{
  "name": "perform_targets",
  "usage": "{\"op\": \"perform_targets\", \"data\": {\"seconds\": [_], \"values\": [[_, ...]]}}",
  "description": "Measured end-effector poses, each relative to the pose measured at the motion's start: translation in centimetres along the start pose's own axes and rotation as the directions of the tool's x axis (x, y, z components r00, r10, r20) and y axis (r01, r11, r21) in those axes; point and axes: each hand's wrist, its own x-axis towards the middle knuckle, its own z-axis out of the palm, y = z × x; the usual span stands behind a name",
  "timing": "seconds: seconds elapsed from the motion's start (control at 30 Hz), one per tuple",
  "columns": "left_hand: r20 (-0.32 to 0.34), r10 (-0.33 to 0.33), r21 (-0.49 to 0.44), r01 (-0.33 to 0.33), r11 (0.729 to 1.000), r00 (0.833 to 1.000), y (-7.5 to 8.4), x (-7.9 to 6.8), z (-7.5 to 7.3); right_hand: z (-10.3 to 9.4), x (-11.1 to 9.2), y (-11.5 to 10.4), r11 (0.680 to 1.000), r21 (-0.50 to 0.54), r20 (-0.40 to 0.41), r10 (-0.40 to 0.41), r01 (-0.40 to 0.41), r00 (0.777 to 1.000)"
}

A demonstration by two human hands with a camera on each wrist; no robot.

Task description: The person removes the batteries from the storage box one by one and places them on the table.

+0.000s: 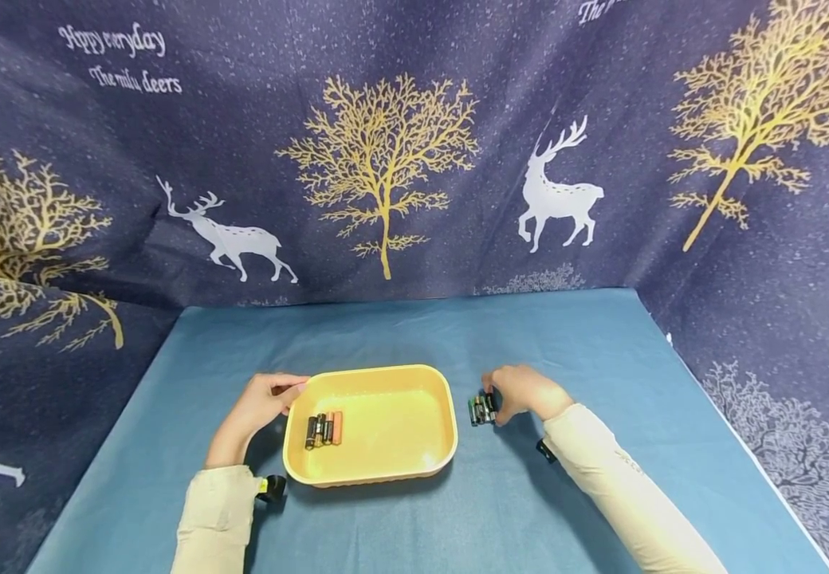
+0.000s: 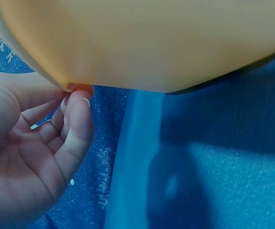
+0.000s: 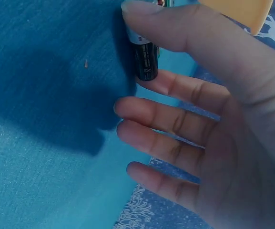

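Note:
A yellow plastic basin (image 1: pixel 386 470) stands on the table, with a row of several batteries (image 1: pixel 324 429), black, gold and orange, lying inside at its left. My left hand (image 1: pixel 264 402) pinches the basin's left rim between thumb and fingers, which the left wrist view shows close up. Right of the basin, several more batteries (image 1: pixel 480 410) lie side by side on the cloth. At the right end of that row, my right hand (image 1: pixel 525 391) pinches a black battery (image 3: pixel 146 62) between thumb and index finger. Its other three fingers (image 3: pixel 161 143) extend apart from the battery.
A blue cloth (image 1: pixel 529 510) covers the table. Behind it hangs a dark blue curtain (image 1: pixel 429 48) printed with deer and golden trees. A black wrist device (image 1: pixel 271 488) sits at the left cuff, another (image 1: pixel 546 451) at the right sleeve.

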Motion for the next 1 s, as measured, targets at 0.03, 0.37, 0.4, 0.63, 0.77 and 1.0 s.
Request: {"op": "perform_targets", "data": {"seconds": [0.03, 0.37, 0.4, 0.63, 0.77, 1.0], "values": [[-0.002, -0.001, -0.008, 0.001, 1.000, 1.000, 0.0, 0.0, 0.0, 0.0, 0.0, 0.0, 1.000, 0.000, 0.005, 0.002, -0.002, 1.000], [0.006, 0.028, -0.022, -0.028, 0.999, 1.000, 0.2, 0.0, -0.1, -0.1, 0.0, 0.0, 1.000, 0.017, 0.019, 0.024, -0.025, 1.000], [0.006, 0.028, -0.021, -0.027, 0.999, 1.000, 0.2, 0.0, -0.1, -0.1, 0.0, 0.0, 1.000, 0.012, 0.019, 0.026, -0.026, 0.999], [0.001, 0.024, -0.012, -0.024, 1.000, 1.000, 0.3, 0.0, -0.1, -0.7, -0.2, -0.4, 0.999, 0.021, 0.019, 0.045, -0.046, 0.999], [0.004, 0.016, -0.015, -0.016, 1.000, 1.000, 0.3, -0.1, -0.2, -1.8, -0.2, -0.9, 0.999, 0.020, 0.007, 0.047, -0.047, 0.999], [0.001, 0.003, -0.012, -0.003, 1.000, 1.000, 0.1, -0.2, 0.0, -3.8, -0.3, -1.9, 0.999, -0.044, -0.041, -0.005, 0.003, 0.999]]}}
